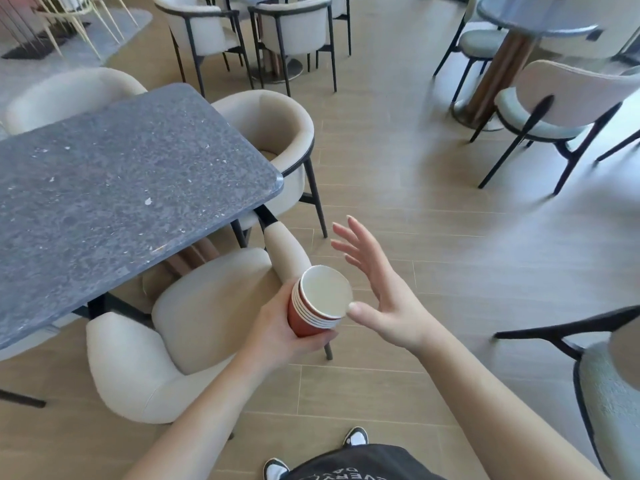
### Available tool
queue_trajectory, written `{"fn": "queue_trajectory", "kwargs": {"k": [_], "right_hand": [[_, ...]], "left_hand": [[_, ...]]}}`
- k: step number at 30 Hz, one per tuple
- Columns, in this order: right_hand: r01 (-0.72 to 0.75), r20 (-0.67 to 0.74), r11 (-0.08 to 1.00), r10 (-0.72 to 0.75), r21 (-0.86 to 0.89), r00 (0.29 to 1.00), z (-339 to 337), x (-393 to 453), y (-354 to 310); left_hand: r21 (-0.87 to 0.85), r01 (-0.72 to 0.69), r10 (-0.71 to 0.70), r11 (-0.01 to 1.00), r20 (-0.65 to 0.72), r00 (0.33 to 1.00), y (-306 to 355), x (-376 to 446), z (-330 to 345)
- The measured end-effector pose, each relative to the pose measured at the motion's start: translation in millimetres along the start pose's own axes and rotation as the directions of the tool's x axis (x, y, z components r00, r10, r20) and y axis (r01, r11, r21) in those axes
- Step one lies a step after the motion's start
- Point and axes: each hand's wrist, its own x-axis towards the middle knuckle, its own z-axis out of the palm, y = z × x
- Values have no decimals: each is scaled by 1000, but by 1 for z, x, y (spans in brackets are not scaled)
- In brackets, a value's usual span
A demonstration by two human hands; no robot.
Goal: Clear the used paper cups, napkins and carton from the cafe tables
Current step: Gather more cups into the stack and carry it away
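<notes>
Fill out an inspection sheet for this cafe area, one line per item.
Surface: grey stone table, only pale specks on top.
Job's things: stack of red paper cups, nested, tilted; napkins and carton nothing seen.
Clutter: nothing seen.
Grippers: left hand grips the cup stack; right hand open, thumb at the top rim.
Cables: nothing seen.
Surroundings: cream armchairs at the table, round table beyond, wood-look floor.

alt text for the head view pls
A person's left hand grips a nested stack of red paper cups, right hand open beside its rim. A grey stone table and cream chairs stand to the left.
</notes>
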Motion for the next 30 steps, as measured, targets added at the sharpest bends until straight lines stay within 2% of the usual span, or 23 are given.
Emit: {"fn": "queue_trajectory", "kwargs": {"k": [2,4,7,9,11,13,15,20,30], "right_hand": [[40,42,985,-34,-167,999,-2,-2,-2],[38,104,932,0,-361,995,-1,-4,1],[-2,90,894,47,-447,995,-8,-12,10],[-52,61,930,79,-363,995,-24,-20,15],[-156,-52,977,150,-146,987,-41,-30,16],[-241,-197,966,255,94,947,-57,-40,16],[-275,-314,937,334,216,889,-73,-49,18],[-308,-483,898,431,316,762,-110,-72,19],[-317,-706,891,452,325,545,-144,-105,14]], "left_hand": [[28,-13,12,1000,30,999,4,7,8],[71,-29,26,997,55,998,10,15,19],[105,-13,6,994,68,998,16,25,38],[90,-4,-4,996,87,996,21,29,51],[55,3,-9,999,102,995,30,34,63],[24,7,-9,1000,99,995,41,43,77],[14,15,-16,1000,97,995,52,53,92],[30,20,-24,999,145,989,75,78,121],[12,-84,74,996,353,933,120,123,168]]}}
